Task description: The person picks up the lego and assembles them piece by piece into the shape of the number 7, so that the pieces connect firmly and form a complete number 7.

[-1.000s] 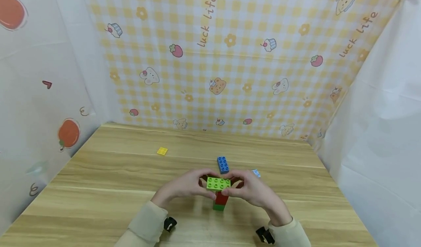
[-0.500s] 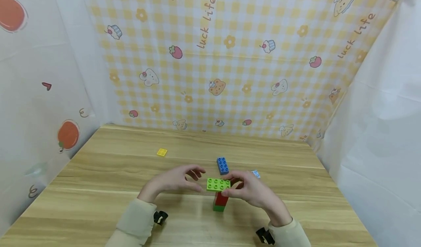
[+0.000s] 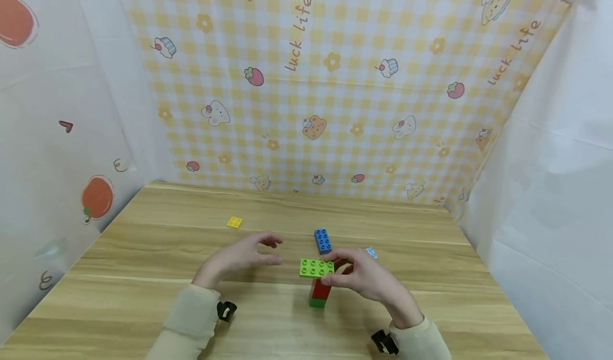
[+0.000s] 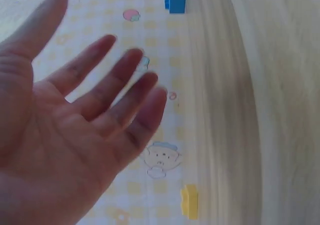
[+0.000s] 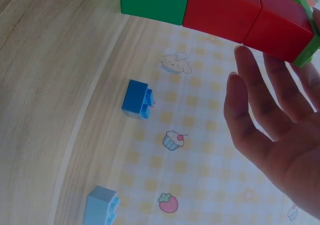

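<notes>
A tower of bricks stands on the table, a dark green brick (image 3: 317, 302) at its foot. Two red bricks (image 5: 222, 10) are stacked above it, and a wide lime green plate (image 3: 313, 268) with studs caps the tower. My right hand (image 3: 361, 275) holds the right end of this plate between thumb and fingers. Left of the tower, my left hand (image 3: 244, 253) hovers with nothing in it, apart from the bricks. In the left wrist view its palm and loosely spread fingers (image 4: 107, 87) show.
Beyond the tower lies a blue brick (image 3: 323, 241). A light blue brick (image 3: 371, 253) sits behind the right hand, and a yellow piece (image 3: 234, 222) is farther back on the left. A checked cloth (image 3: 306, 83) closes off the table's (image 3: 143, 275) far edge.
My left hand has let go of the lime green plate and moved left, away from the tower. The right hand has kept its place at the plate.
</notes>
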### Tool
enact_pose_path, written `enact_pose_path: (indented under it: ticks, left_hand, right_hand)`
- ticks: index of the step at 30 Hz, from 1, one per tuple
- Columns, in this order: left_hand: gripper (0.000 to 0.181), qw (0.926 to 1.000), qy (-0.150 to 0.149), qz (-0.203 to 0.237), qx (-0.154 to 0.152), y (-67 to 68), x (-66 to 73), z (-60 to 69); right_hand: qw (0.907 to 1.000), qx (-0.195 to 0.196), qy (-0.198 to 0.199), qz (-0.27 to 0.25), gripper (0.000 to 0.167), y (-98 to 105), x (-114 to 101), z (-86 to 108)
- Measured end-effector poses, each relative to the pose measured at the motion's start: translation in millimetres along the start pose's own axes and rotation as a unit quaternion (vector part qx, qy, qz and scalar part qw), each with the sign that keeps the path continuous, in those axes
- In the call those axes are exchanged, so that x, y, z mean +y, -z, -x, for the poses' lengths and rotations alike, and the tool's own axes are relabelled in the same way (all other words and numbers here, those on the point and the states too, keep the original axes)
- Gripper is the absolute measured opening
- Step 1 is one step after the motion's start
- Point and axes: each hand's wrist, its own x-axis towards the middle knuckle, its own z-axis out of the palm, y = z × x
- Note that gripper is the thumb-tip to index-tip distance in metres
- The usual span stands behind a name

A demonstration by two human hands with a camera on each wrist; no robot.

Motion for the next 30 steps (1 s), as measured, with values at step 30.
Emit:
enact_pose_path:
  ticks: [30]
  left_hand:
    - [0.058,0.9897,0.032,-0.117,0.076,88.8,-66.7,7.4]
  right_hand:
    - [0.9999,-0.004,-0.010,0.005,0.031,2,1,0.9]
